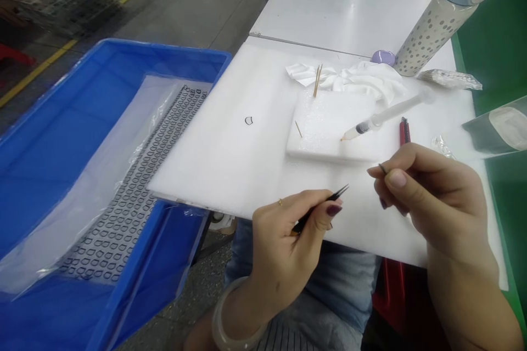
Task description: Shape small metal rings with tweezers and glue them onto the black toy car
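My left hand is closed around black tweezers, whose fine tips point up and to the right, slightly apart with nothing visible between them. Thumb and forefinger of my right hand pinch a small, thin dark piece, mostly hidden by the fingers. Both hands hover over the front of the white work board. Behind them lies a white foam block, with a syringe resting across it, its orange-tinted tip on the foam. A small black-outlined ring lies alone on the board to the left.
Toothpicks stick up from the foam block. Crumpled white cloth, a red utility knife, a purple oval object and a dotted bottle are behind. At left, a blue bin holds a sheet of black-outlined shapes.
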Demonstrator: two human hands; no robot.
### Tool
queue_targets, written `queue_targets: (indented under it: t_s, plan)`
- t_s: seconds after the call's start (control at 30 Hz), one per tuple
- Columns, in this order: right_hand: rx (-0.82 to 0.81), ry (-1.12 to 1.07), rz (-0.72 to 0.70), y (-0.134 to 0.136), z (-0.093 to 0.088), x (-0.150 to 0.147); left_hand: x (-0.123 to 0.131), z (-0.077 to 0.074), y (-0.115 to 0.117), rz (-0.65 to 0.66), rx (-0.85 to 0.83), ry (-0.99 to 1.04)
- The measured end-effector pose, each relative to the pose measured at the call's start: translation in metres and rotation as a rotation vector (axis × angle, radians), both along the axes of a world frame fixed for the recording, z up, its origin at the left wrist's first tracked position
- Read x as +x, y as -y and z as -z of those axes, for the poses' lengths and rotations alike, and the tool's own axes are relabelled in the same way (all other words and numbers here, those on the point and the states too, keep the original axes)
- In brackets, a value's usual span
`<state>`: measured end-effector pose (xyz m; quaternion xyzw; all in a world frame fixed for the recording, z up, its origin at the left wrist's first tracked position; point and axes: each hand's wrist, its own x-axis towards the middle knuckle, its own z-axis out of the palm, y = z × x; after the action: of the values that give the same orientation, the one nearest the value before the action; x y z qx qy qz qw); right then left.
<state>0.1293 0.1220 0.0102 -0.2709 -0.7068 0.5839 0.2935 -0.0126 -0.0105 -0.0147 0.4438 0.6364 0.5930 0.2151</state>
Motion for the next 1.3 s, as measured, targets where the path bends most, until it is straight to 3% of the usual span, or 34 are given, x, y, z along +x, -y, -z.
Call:
queue_targets:
  t_s: [0.23, 0.77, 1.0, 1.3]
  plan:
    - [0.131, 0.12, -0.131, 0.0045, 0.0029, -0.0023, -0.0012, -0.0004, 0.0007, 0.032, -0.042, 0.084]
    - [0.16, 0.125, -0.142, 0.0066, 0.0018, -0.0024, 0.0016, -0.003, 0.0003, 0.022, -0.053, 0.044]
    - [0.197, 0.074, -0.03, 0.0071, 0.0027, -0.0007, 0.001, -0.0035, -0.0007, -0.032, -0.07, -0.033]
    - [0.163, 0.137, -0.084, 0.0059, -0.0006, -0.0025, 0.0018, -0.0072, -0.0012, -0.038, -0.09, -0.038]
